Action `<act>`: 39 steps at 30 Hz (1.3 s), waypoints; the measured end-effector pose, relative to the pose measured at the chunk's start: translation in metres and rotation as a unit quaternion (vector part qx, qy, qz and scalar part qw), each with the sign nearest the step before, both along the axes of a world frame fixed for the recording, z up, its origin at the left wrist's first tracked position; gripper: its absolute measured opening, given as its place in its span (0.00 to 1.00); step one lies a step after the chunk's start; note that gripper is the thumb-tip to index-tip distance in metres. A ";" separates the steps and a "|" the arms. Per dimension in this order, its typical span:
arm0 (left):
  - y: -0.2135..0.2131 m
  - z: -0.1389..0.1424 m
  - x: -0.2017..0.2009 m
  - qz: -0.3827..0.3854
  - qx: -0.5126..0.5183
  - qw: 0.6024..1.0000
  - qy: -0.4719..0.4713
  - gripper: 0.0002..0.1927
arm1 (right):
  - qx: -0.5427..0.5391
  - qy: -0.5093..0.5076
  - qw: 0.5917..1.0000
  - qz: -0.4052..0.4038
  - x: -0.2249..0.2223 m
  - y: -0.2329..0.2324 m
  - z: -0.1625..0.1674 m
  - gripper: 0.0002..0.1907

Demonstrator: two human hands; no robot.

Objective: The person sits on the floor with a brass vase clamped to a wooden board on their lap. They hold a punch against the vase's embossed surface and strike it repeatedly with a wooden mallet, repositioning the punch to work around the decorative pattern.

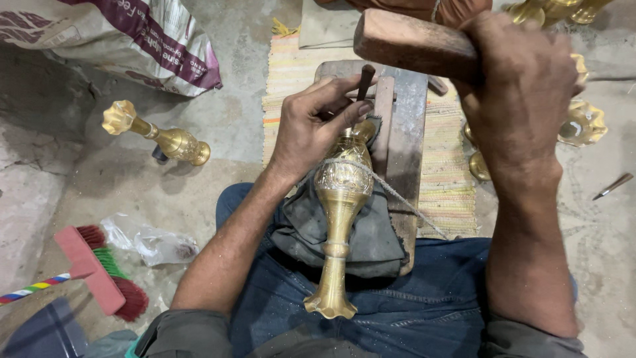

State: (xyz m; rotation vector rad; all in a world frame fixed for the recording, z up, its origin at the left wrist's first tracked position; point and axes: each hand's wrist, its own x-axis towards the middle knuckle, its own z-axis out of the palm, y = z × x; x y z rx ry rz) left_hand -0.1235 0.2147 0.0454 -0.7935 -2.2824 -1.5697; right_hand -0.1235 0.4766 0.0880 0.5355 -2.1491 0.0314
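The left hand [311, 126] is pinching a punch [364, 79] against the vase [341, 199], which is lying roped across the lap on a dark cloth [377, 232]. The right hand [523, 86] is clamping a raised mallet [411, 43]. Upper body patterning is showing; the neck looks plain. Another vase [165, 139] is lying far left; a brush [99, 272] is lying near left.

Second brass vase [159, 136] lying on grey floor at left, printed sack [126, 36] above it, red brush [99, 268] with striped handle and crumpled plastic bag [149, 242] lower left, striped mat [450, 166], brass pieces [583, 122] and metal tool [613, 185] at right.
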 end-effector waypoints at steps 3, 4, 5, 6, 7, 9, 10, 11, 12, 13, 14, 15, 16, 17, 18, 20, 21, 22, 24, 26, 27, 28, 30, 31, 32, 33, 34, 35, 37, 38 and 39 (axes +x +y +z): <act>-0.002 0.002 0.002 -0.012 0.012 1.000 -0.007 0.20 | -0.247 -0.177 0.949 0.084 -0.002 -0.002 -0.002 0.14; -0.002 0.002 0.003 -0.003 0.005 1.000 -0.019 0.20 | -0.298 -0.230 0.919 0.117 -0.003 -0.002 -0.002 0.12; -0.002 0.002 0.004 0.006 -0.003 1.000 -0.030 0.20 | -0.350 -0.279 0.882 0.145 -0.003 -0.003 -0.002 0.11; -0.002 0.002 0.003 0.011 -0.015 1.000 -0.017 0.19 | -0.336 -0.294 0.879 0.167 -0.003 -0.003 -0.002 0.08; -0.002 0.003 0.002 0.016 -0.027 0.999 -0.005 0.18 | -0.321 -0.308 0.875 0.188 -0.003 -0.003 -0.001 0.10; -0.002 0.002 0.001 0.019 -0.035 0.999 0.000 0.18 | -0.156 -0.237 0.957 0.065 -0.002 -0.005 0.001 0.11; -0.003 0.002 0.001 0.015 -0.031 0.999 -0.008 0.19 | -0.069 -0.198 0.978 0.001 -0.001 -0.007 0.001 0.13; -0.003 0.001 0.001 0.013 -0.027 0.999 -0.018 0.20 | -0.171 -0.242 0.952 0.068 0.000 -0.009 0.002 0.15; -0.004 0.001 0.001 0.015 -0.029 0.999 -0.019 0.20 | -0.270 -0.282 0.910 0.136 0.000 -0.011 0.002 0.17; -0.004 0.000 0.001 0.018 -0.030 0.999 -0.020 0.20 | -0.364 -0.317 0.853 0.201 0.001 -0.013 0.002 0.19; -0.004 -0.001 0.001 0.020 -0.032 0.999 -0.019 0.20 | -0.256 -0.288 0.914 0.130 0.003 -0.014 0.003 0.18; -0.005 -0.001 0.001 0.016 -0.027 0.999 -0.016 0.19 | -0.142 -0.253 0.955 0.057 0.005 -0.015 0.004 0.17; -0.005 -0.002 0.001 0.012 -0.023 1.000 -0.015 0.19 | -0.026 -0.215 0.976 -0.018 0.006 -0.016 0.005 0.16; -0.005 -0.003 0.001 0.009 -0.017 1.000 -0.015 0.19 | -0.127 -0.253 0.958 0.037 0.006 -0.017 0.006 0.16; -0.005 -0.003 0.001 0.003 -0.012 1.000 -0.016 0.19 | -0.226 -0.288 0.926 0.091 0.007 -0.018 0.007 0.15; -0.005 -0.002 0.001 -0.009 -0.004 1.000 -0.017 0.19 | -0.218 -0.288 0.928 0.090 0.008 -0.019 0.010 0.15; -0.005 -0.001 0.001 -0.002 -0.015 1.000 -0.017 0.19 | -0.110 -0.251 0.961 0.035 0.010 -0.019 0.011 0.16; -0.006 0.000 0.001 0.006 -0.026 1.000 -0.015 0.18 | -0.001 -0.210 0.978 -0.020 0.011 -0.019 0.012 0.16; -0.006 0.001 0.002 0.014 -0.036 0.999 -0.021 0.19 | -0.204 -0.347 0.915 0.002 0.009 -0.020 0.014 0.14; -0.006 0.002 0.003 0.014 -0.036 0.999 -0.035 0.21 | -0.205 -0.349 0.914 0.005 0.010 -0.021 0.014 0.15; -0.006 0.003 0.003 0.007 -0.030 0.999 -0.027 0.20 | -0.107 -0.282 0.953 -0.004 0.010 -0.021 0.013 0.15; -0.007 0.003 0.004 -0.001 -0.024 1.000 -0.018 0.19 | -0.007 -0.210 0.978 -0.012 0.011 -0.021 0.012 0.16; -0.007 0.003 0.003 -0.010 -0.019 1.000 -0.013 0.19 | -0.200 -0.287 0.935 0.054 0.010 -0.021 0.010 0.13; -0.007 0.002 0.002 -0.009 -0.020 1.000 -0.017 0.19 | -0.292 -0.323 0.896 0.088 0.009 -0.021 0.009 0.12; -0.007 0.001 0.002 -0.009 -0.020 1.000 -0.021 0.20 | -0.202 -0.295 0.932 0.058 0.010 -0.021 0.008 0.13; -0.008 0.000 0.002 -0.009 -0.023 0.999 -0.021 0.19 | -0.110 -0.263 0.958 0.029 0.010 -0.020 0.007 0.14; -0.008 -0.001 0.001 -0.008 -0.026 0.999 -0.020 0.18 | -0.017 -0.228 0.974 -0.002 0.011 -0.019 0.006 0.15; -0.009 -0.003 0.000 -0.008 -0.030 0.999 -0.020 0.18 | -0.077 -0.229 0.970 0.027 0.011 -0.019 0.005 0.15; -0.008 -0.005 -0.003 -0.010 -0.033 0.999 -0.016 0.19 | -0.195 -0.230 0.950 0.085 0.013 -0.019 0.004 0.15; -0.008 -0.006 -0.003 -0.011 -0.033 0.999 -0.015 0.20 | -0.145 -0.240 0.958 0.055 0.013 -0.019 0.004 0.15; -0.009 -0.007 -0.002 -0.010 -0.039 0.999 -0.008 0.18 | -0.095 -0.249 0.964 0.024 0.013 -0.019 0.005 0.16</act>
